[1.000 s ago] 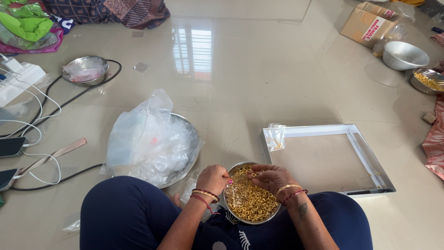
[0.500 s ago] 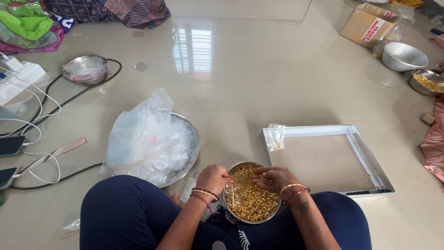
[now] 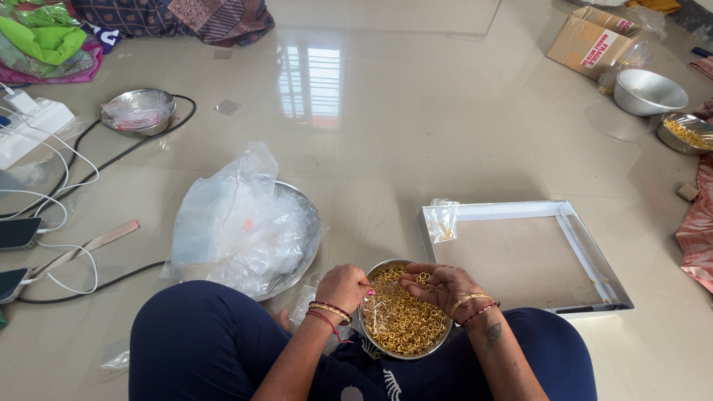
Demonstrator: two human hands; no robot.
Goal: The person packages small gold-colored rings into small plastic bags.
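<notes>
Head view: steel bowl [image 3: 405, 349] of small gold rings [image 3: 401, 323] sits in lap, 6 o'clock. Left hand [image 3: 343, 286] at bowl's 10 o'clock rim, fingers pinched on something tiny; what, cannot tell. Right hand [image 3: 440, 286] cupped palm-up over bowl's 1 o'clock, few rings resting in palm, not clenched. Risk, as judgement: bowl balanced on legs, knee shift could tip it and scatter rings across glossy floor [image 3: 416, 141]; loose rings may roll off palm. Hidden: bowl's near rim behind forearms; plastic bags [image 3: 238, 223] at 9 o'clock cover large steel plate's contents.
</notes>
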